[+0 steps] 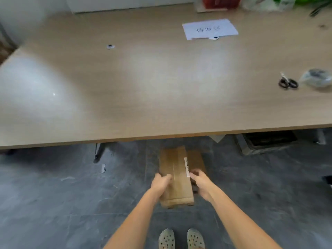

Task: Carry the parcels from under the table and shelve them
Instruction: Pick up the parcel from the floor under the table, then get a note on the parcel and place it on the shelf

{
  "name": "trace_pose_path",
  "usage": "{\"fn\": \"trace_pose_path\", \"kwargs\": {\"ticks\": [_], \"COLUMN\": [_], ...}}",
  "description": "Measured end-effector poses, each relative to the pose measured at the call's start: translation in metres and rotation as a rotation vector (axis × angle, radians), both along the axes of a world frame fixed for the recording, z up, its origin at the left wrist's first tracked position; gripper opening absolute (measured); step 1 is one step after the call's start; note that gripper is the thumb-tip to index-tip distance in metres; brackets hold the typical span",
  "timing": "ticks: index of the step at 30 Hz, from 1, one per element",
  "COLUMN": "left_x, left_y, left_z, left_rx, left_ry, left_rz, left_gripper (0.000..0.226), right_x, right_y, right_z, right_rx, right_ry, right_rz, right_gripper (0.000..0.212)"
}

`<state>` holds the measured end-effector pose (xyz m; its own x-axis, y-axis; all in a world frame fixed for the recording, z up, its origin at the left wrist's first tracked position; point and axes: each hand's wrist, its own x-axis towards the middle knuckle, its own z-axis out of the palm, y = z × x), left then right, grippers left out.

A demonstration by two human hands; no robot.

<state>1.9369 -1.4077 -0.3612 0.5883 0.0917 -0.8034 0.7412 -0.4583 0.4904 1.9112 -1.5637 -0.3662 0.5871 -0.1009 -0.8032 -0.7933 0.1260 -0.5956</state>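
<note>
Pickup step: left hand [160, 184] and right hand [201, 183] clamp the long sides of a cardboard parcel [177, 178] in front of the table [143, 87] edge, above the floor; next likely needs lifting it clear, then carrying to shelf.

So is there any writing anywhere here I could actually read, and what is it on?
White sheet of paper on the table: a few handwritten characters in dark ink, too blurred to read.
White label on the cardboard parcel held between both hands: dark print, too small and blurred to read.
Nothing else carries text.
</note>
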Motion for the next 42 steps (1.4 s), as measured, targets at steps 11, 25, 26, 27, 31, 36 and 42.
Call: {"fn": "trace_pose_path", "kwargs": {"ticks": [11,25,26,27,31,36,42], "left_x": [-0.051,-0.212,-0.226,-0.241,-0.314,-0.438,-0.613], "left_y": [-0.009,-0.067,-0.075,-0.085,-0.120,-0.150,-0.151], "left_z": [0.150,0.255,0.258,0.262,0.280,0.295,0.304], "left_rx": [-0.106,-0.401,-0.411,-0.427,-0.494,-0.561,-0.703], "left_ry": [-0.163,-0.033,-0.040,-0.054,-0.118,-0.141,-0.199], "left_rz": [-0.309,-0.739,-0.777,-0.812,-0.958,-1.115,-1.331], "left_gripper": [0.070,0.051,0.051,0.051,0.041,0.021,0.070], "right_x": [-0.085,-0.284,-0.303,-0.325,-0.416,-0.547,-0.720], "right_y": [-0.014,-0.017,-0.021,-0.025,-0.037,-0.032,0.019], "right_z": [0.160,0.266,0.270,0.273,0.285,0.301,0.311], "right_rx": [0.089,-0.164,-0.216,-0.278,-0.558,-0.831,-1.000], "right_ry": [-0.130,-0.314,-0.326,-0.336,-0.356,-0.298,-0.137], "right_rz": [-0.065,-0.671,-0.711,-0.738,-0.832,-1.014,-1.127], "right_gripper": [0.070,0.019,0.021,0.021,0.026,0.019,0.027]}}
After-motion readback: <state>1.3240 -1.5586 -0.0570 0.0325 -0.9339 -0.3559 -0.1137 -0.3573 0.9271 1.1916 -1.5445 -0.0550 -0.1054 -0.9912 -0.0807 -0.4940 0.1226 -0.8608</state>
